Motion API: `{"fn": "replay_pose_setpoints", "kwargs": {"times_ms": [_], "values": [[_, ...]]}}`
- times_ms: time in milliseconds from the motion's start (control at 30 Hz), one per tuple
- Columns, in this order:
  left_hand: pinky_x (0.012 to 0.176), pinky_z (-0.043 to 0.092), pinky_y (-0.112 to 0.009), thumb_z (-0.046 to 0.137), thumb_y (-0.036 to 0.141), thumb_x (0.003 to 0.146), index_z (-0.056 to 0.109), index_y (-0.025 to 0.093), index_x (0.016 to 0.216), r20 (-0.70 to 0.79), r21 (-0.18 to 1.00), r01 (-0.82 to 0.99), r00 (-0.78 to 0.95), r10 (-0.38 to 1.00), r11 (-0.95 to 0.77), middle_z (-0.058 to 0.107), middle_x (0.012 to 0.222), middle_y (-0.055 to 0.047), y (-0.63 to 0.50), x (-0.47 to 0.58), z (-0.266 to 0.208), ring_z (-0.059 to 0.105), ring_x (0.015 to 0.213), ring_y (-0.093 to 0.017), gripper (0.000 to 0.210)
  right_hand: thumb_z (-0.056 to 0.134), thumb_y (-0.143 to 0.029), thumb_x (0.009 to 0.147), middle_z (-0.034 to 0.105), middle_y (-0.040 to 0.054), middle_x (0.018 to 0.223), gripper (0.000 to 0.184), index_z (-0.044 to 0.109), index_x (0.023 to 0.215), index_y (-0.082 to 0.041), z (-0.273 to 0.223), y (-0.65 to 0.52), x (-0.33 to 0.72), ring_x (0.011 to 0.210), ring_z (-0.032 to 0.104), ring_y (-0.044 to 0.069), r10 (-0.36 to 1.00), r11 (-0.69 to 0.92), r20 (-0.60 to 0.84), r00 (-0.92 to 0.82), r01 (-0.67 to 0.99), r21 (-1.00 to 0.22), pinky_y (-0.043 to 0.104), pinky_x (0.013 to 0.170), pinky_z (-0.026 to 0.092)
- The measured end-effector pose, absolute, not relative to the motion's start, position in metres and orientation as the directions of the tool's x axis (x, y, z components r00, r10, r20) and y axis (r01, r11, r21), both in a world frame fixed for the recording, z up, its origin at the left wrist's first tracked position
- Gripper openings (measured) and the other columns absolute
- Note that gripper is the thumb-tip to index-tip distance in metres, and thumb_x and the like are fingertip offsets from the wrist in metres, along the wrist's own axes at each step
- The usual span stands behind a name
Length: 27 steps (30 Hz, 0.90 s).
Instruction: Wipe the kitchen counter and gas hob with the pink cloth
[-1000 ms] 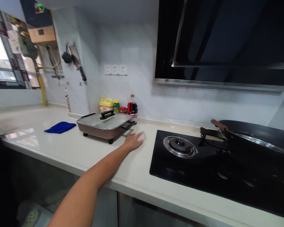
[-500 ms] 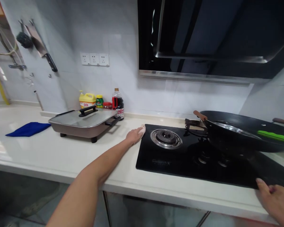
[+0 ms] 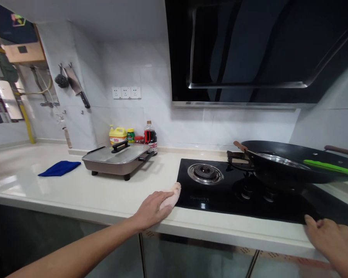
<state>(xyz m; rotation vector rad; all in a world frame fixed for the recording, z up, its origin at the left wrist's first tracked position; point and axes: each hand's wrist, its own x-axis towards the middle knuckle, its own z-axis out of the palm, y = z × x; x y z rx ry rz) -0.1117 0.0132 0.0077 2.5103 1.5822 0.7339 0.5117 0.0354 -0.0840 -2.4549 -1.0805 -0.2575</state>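
My left hand (image 3: 155,208) is closed on a pale, whitish cloth (image 3: 171,199) and presses it to the white countertop (image 3: 113,197). The cloth lies along the left edge of the black glass gas stove (image 3: 220,199), close to its front corner. My right hand (image 3: 332,235) rests at the counter's front edge by the stove's front right side. Its thumb points forward and its fingers look curled in; what they hold, if anything, is hidden. On the stove's right side stands a large black wok (image 3: 278,170) with a bright green handle-like strip (image 3: 330,168) lying across it.
Left of the stove stands a lidded electric pan (image 3: 116,164). A blue cloth (image 3: 60,168) lies beyond it. Behind are a yellow jug (image 3: 118,135) and a dark sauce bottle (image 3: 150,139). A cleaver (image 3: 76,85) hangs on the wall. The range hood (image 3: 237,54) overhangs the stove.
My left hand has drawn the whitish cloth from the stove's back left corner toward its front left corner. My right hand stays at the counter edge. The view has tilted up somewhat.
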Motion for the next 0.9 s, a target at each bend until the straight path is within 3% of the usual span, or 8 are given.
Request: {"fn": "replay_pose_setpoints", "kwargs": {"times_ms": [100,200,367,500,633,900], "values": [[0.113,0.046,-0.038,0.052,0.041,0.095,0.062,0.033,0.146,0.328,0.321,0.851,0.313,0.891,-0.416,0.067,0.145,-0.001,0.016,-0.104,0.011,0.06,0.131,-0.026,0.053,0.033,-0.067,0.092,0.061,0.0261,0.127,0.059,0.079,0.096,-0.03,-0.081,0.032,0.497,0.121,0.059,0.043,0.577,-0.647,0.32,0.751,0.66,-0.382,0.057,0.095,0.037],[0.114,0.045,-0.039,0.05,0.037,0.095,0.059,0.037,0.148,0.27,0.3,0.889,0.269,0.925,-0.346,0.062,0.151,0.003,0.036,-0.086,0.016,0.057,0.136,-0.026,0.054,0.037,-0.061,0.091,0.058,0.0256,0.133,0.053,0.078,0.1,-0.029,-0.08,0.03,0.491,0.125,0.056,0.045,0.588,-0.608,0.362,0.723,0.691,-0.391,0.059,0.1,0.036],[0.115,0.043,-0.041,0.045,0.036,0.101,0.056,0.035,0.15,0.27,0.232,0.927,0.229,0.935,-0.294,0.059,0.155,0.001,0.08,-0.049,0.022,0.055,0.139,-0.026,0.05,0.04,-0.062,0.088,0.063,0.0245,0.129,0.056,0.076,0.103,-0.022,-0.074,0.026,0.488,0.121,0.059,0.045,0.613,-0.587,0.37,0.698,0.716,-0.377,0.06,0.105,0.041],[0.11,0.044,-0.047,0.046,0.033,0.102,0.059,0.034,0.146,0.301,0.089,0.96,0.227,0.926,-0.264,0.064,0.147,-0.004,0.1,-0.021,0.025,0.058,0.132,-0.031,0.046,0.037,-0.062,0.091,0.063,0.0238,0.128,0.06,0.075,0.108,-0.018,-0.067,0.022,0.481,0.121,0.059,0.045,0.634,-0.577,0.355,0.687,0.726,-0.374,0.061,0.104,0.043],[0.103,0.047,-0.048,0.046,0.033,0.103,0.06,0.032,0.143,0.336,-0.034,0.939,0.333,0.881,-0.342,0.066,0.139,-0.008,0.1,0.004,0.022,0.061,0.122,-0.032,0.043,0.035,-0.06,0.094,0.061,0.0253,0.131,0.061,0.073,0.111,-0.016,-0.065,0.02,0.475,0.122,0.058,0.045,0.625,-0.576,0.377,0.683,0.73,-0.367,0.061,0.103,0.043],[0.105,0.045,-0.051,0.049,0.034,0.102,0.062,0.031,0.144,0.365,0.014,0.888,0.424,0.829,-0.46,0.066,0.138,-0.01,0.105,0.081,0.013,0.061,0.123,-0.034,0.044,0.034,-0.059,0.094,0.059,0.0259,0.133,0.06,0.073,0.111,-0.015,-0.061,0.018,0.471,0.124,0.057,0.045,0.634,-0.574,0.369,0.68,0.733,-0.366,0.061,0.104,0.042]]}}
